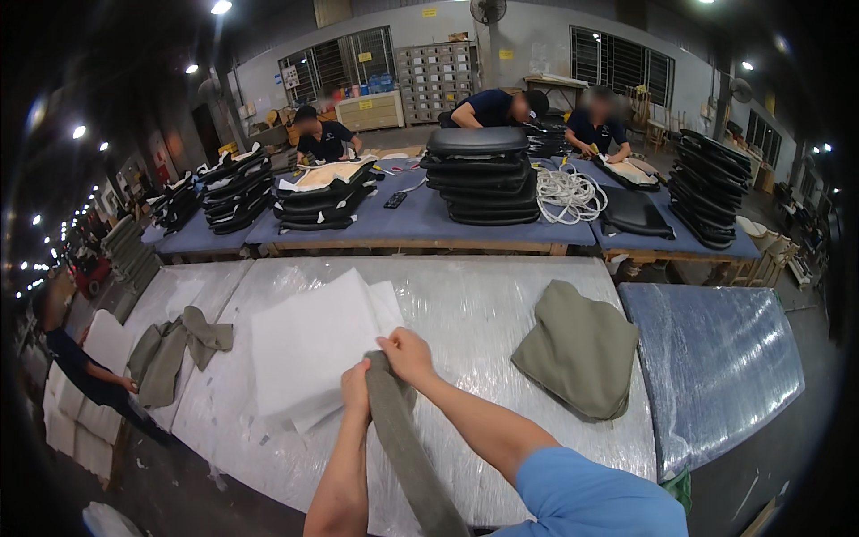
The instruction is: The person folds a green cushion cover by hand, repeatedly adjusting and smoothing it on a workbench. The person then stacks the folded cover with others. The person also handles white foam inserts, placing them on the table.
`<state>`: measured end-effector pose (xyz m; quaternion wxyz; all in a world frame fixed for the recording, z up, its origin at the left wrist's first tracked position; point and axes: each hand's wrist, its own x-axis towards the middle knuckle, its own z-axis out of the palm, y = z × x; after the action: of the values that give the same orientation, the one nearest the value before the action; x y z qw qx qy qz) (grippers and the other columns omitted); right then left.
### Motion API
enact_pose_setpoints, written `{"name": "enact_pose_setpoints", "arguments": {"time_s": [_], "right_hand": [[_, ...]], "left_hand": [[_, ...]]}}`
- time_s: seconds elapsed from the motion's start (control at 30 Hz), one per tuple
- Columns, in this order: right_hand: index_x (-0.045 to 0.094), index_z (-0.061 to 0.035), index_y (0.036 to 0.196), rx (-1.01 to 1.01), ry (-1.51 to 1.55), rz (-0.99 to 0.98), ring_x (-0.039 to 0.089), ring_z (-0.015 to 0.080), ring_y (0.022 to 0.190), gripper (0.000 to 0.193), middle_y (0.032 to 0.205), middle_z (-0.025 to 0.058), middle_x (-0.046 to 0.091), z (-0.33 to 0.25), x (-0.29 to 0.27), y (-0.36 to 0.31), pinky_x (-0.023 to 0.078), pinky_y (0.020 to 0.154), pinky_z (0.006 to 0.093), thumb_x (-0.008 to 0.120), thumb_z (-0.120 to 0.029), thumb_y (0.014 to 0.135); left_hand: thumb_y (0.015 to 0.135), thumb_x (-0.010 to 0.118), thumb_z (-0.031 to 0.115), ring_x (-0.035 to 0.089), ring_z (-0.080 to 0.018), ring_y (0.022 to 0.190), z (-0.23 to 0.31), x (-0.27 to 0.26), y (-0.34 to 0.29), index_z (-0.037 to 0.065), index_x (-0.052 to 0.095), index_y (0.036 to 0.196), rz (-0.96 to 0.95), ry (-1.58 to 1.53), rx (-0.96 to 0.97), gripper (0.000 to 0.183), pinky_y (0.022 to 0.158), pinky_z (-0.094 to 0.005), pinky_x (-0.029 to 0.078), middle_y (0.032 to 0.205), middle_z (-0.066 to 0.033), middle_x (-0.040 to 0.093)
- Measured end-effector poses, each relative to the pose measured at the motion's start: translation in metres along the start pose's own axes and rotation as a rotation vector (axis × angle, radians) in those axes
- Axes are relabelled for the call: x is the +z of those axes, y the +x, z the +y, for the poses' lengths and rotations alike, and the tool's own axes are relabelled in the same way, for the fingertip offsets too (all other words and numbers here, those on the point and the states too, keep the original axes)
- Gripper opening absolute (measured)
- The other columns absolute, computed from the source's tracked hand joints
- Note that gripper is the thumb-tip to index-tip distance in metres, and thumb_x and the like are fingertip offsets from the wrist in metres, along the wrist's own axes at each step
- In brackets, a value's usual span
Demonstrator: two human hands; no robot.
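A long olive-grey fabric piece [398,438] hangs in a narrow length from my hands toward my body and out at the lower edge. Its top end is gripped from the left side by my left hand [355,387], fingers closed. Close beside it, my right hand [408,354] is closed on the same end, knuckles up. Just beyond and to the left lie white padding sheets [309,336], stacked askew. To the right rests an olive fabric-covered cushion shape [577,349]. More olive fabric [165,358] lies crumpled at the left.
My work surface [483,358] is covered in shiny plastic film. A film-wrapped blue panel [716,367] adjoins it on the right. Across stands a blue-topped table [403,219] with black padded seat stacks [479,170] and coiled white rope [570,194]. Several people work nearby; one person [89,367] stands left.
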<state>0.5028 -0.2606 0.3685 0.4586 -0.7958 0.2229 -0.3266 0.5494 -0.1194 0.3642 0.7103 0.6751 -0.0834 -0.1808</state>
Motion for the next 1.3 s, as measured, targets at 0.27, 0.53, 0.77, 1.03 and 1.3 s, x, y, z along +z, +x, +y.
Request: {"name": "enact_pose_setpoints", "arguments": {"time_s": [0.27,0.53,0.77,1.03,1.3], "right_hand": [[0.071,-0.0031,0.119,0.366,0.1,-0.379,0.069,0.022,0.102,0.044,0.109,0.0115,0.074,0.113,-0.136,-0.195,0.052,0.092,0.0346,0.057,-0.042,0.104],[0.046,-0.0032,0.15,-0.054,-0.025,-0.542,0.052,0.0332,0.135,0.088,0.147,0.0206,0.052,0.04,-0.162,-0.206,0.044,0.11,0.0392,0.07,-0.06,0.087],[0.066,-0.0107,0.125,-0.36,-0.228,-0.473,0.065,0.0376,0.114,0.063,0.12,0.0166,0.07,-0.009,-0.114,-0.205,0.047,0.103,0.0479,0.09,-0.029,0.069],[0.07,-0.0101,0.118,-0.531,-0.286,-0.445,0.066,0.0408,0.112,0.056,0.116,0.0177,0.072,-0.038,-0.161,-0.234,0.049,0.099,0.0491,0.089,-0.02,0.066],[0.072,-0.0075,0.115,-0.276,-0.568,-0.311,0.066,0.0428,0.1,0.05,0.103,0.019,0.072,-0.149,-0.231,-0.294,0.05,0.091,0.0494,0.08,-0.008,0.066]], "left_hand": [[0.092,0.056,0.033,0.07,-0.0287,0.088,0.006,-0.089,0.016,-0.002,0.068,0.107,0.172,-0.537,-0.112,0.04,0.081,-0.0431,0.057,0.101,-0.0159,0.072],[0.094,0.056,0.037,0.068,-0.0332,0.098,-0.008,-0.16,0.008,0.004,0.063,0.113,0.606,-0.742,-0.066,0.039,0.088,-0.049,0.055,0.108,-0.0145,0.069],[0.098,0.047,0.039,0.065,-0.0367,0.116,-0.034,-0.244,-0.084,0.005,0.061,0.129,0.64,-0.954,-0.114,0.049,0.101,-0.0508,0.052,0.126,-0.0161,0.068],[0.1,0.043,0.047,0.063,-0.0324,0.121,-0.086,-0.237,-0.185,0.007,0.061,0.13,0.478,-1.03,-0.453,0.054,0.109,-0.0494,0.047,0.131,-0.013,0.067],[0.106,0.045,0.053,0.043,-0.0229,0.143,-0.087,-0.195,-0.192,0.011,0.051,0.15,-0.064,0.058,-0.59,0.062,0.119,-0.039,0.031,0.158,-0.0089,0.046]]}}
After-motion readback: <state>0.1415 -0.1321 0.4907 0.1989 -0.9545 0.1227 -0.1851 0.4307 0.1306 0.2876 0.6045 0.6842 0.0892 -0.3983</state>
